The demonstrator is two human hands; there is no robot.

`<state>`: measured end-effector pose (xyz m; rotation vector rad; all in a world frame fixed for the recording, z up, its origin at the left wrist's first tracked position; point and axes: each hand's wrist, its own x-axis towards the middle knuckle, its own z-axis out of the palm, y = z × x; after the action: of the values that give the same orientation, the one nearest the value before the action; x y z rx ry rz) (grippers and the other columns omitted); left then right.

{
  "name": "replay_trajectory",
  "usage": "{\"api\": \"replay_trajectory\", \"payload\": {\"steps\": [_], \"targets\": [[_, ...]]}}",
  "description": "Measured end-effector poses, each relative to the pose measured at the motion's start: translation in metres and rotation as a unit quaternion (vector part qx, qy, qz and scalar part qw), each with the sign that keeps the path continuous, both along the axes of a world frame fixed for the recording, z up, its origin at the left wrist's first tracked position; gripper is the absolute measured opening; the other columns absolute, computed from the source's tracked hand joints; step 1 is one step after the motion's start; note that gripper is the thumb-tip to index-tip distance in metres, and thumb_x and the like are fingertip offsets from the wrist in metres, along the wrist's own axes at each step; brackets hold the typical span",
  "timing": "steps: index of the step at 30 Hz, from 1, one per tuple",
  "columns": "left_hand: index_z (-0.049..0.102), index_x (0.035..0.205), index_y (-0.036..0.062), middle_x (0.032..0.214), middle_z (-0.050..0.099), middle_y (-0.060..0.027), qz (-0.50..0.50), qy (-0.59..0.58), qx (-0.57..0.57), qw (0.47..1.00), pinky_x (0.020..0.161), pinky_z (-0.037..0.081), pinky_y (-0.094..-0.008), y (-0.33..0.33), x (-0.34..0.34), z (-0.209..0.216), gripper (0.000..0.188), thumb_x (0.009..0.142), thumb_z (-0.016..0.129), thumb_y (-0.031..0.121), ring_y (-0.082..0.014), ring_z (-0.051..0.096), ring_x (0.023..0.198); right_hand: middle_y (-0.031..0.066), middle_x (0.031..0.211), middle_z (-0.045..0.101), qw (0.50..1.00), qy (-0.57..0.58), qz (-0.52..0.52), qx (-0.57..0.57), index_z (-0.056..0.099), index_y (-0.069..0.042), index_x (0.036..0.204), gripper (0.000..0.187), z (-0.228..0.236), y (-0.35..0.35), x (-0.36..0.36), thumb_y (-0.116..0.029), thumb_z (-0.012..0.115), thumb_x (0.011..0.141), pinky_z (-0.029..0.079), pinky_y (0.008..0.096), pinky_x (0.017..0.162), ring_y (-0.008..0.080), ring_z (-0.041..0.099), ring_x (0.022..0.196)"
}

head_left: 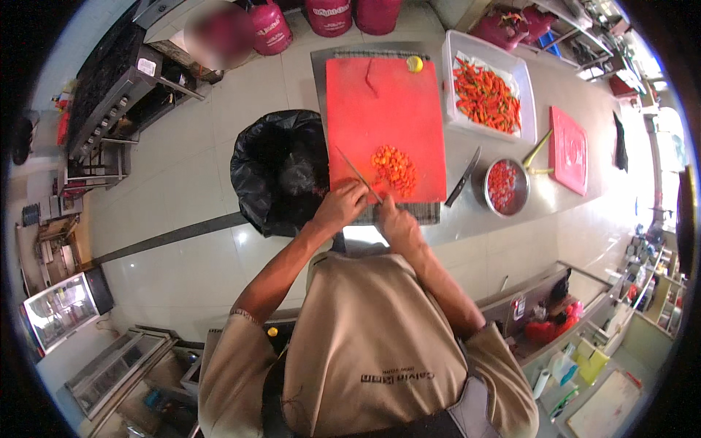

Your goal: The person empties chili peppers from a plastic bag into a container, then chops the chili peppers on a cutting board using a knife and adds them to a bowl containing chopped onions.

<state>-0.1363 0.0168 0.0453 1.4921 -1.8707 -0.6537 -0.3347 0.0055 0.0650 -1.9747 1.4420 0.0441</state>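
Observation:
A knife (356, 171) is in my right hand (398, 223), its blade slanting toward the far left over a red cutting board (387, 109). Close to the blade, at the board's near edge, my left hand (343, 205) is closed with its fingertips bent together; what they pinch is hidden. Chopped red-orange chillies (394, 169) lie in a pile just beyond my right hand. A thin, dark red strip (371, 79) and a small yellow round item (415, 64) are at the board's far end.
A bin with a black liner (281, 175) stands left of the board. To the right are a second knife (463, 177), a metal bowl of chopped chillies (504, 187), a white tub of whole chillies (529, 109), a pink lid (568, 151) and a green stalk (539, 148).

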Motion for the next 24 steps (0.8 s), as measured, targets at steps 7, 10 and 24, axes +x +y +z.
{"api": "replay_trajectory", "payload": {"steps": [7,10,24], "targets": [[0.052,0.098,0.0051,0.083,0.060,-0.0108,0.022,0.023,0.079,0.996,0.067,0.055,-0.0472,0.002,-0.003,0.005,0.023,0.093,0.073,0.013,-0.0345,0.068,0.078,0.0344,0.077,0.068,0.999,-0.044,0.014,0.029,0.046,0.002,0.116,0.024,0.034,0.004,-0.003,-0.018,0.047,0.103,0.056,0.0642,0.069,0.0543,0.070,0.077],[0.051,0.097,0.0051,0.082,0.059,-0.0105,0.026,0.015,0.057,0.998,0.067,0.055,-0.0465,0.001,-0.004,0.003,0.023,0.092,0.073,0.011,-0.0341,0.067,0.077,0.0341,0.074,0.067,0.999,-0.040,-0.019,0.004,0.046,0.001,0.113,0.023,0.004,0.015,0.005,-0.019,0.051,0.103,0.056,0.0637,0.067,0.0536,0.070,0.074],[0.062,0.115,0.0037,0.113,0.060,-0.0170,0.351,-0.042,-0.004,0.935,0.089,0.051,-0.0444,0.041,0.091,-0.041,0.034,0.088,0.080,0.014,-0.0317,0.059,0.108,0.0291,0.069,0.066,0.991,-0.077,-0.030,-0.102,0.047,-0.003,0.111,0.025,0.030,-0.029,-0.028,-0.028,0.051,0.108,0.055,0.0610,0.060,0.0523,0.068,0.069]]}}
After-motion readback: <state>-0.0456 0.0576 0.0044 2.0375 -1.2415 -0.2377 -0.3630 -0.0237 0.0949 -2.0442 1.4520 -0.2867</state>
